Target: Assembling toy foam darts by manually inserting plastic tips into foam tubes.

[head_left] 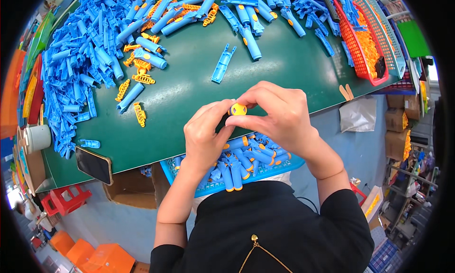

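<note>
Over the table's near edge, both hands close on one small part, a blue tube with a yellow round end [238, 110] facing up at me. My right hand [277, 109] pinches the yellow end between thumb and forefinger. My left hand [207, 131] grips the blue side, its fingertips meeting the right ones; most of the tube is hidden behind the fingers. Beyond them, a loose blue half-shell [223, 64] lies open side up on the green table [185, 93]. Below my hands, a blue basket [279, 167] holds several blue tubes with orange-yellow ends.
A large heap of blue parts [90, 50] covers the table's left side, with yellow ladder-shaped pieces [140, 114] beside it. A red basket [348, 40] of small orange parts stands at the right. A phone [94, 165] and a white cup [37, 137] sit at the left edge.
</note>
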The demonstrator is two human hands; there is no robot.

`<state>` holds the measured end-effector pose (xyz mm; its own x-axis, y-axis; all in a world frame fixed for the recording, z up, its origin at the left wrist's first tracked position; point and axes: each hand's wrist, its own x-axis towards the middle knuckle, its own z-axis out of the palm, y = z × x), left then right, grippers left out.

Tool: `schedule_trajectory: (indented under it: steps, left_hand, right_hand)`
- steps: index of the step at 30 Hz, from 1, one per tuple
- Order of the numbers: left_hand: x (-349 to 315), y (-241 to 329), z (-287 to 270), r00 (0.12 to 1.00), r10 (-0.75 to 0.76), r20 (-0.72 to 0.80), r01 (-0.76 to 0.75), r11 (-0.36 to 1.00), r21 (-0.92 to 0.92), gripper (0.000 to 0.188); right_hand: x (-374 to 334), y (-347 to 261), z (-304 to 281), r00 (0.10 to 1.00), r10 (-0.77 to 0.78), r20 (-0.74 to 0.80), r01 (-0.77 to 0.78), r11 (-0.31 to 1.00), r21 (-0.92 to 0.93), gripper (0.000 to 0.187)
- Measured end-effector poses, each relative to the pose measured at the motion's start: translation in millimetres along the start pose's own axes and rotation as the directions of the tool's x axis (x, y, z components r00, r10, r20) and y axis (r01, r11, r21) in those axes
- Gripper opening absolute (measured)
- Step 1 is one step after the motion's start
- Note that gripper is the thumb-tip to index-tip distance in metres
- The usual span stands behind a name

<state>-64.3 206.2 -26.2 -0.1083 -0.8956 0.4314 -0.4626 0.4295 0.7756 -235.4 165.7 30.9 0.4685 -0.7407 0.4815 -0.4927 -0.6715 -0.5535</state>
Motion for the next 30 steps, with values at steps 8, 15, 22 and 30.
schedule_trajectory:
  steps: [8, 15, 22, 30]
  left_hand:
    - [15.4, 8.2, -11.3, 0.913, -0.293, 0.285, 0.408, 0.632, -0.659, 0.036]
    - [18.4, 3.5, 6.1, 0.857, -0.223, 0.465, 0.502, 0.566, -0.654, 0.045]
    - [14.8, 8.7, 4.8, 0.879, -0.270, 0.393, 0.473, 0.599, -0.646, 0.041]
    - [1.8, 14.7, 16.6, 0.969, -0.173, 0.177, 0.243, 0.796, -0.554, 0.030]
  right_hand:
    - [-0.3, 2.4, 1.6, 1.000, -0.023, 0.005, 0.023, 1.000, 0.004, 0.029]
    - [2.2, 6.9, 4.0, 1.000, -0.023, -0.004, 0.024, 0.995, 0.094, 0.029]
    - [12.0, 27.0, -12.6, 0.935, 0.089, 0.344, -0.263, 0.826, 0.499, 0.023]
    - [60.6, 159.9, -33.3, 0.936, 0.301, -0.180, -0.348, 0.859, -0.375, 0.018]
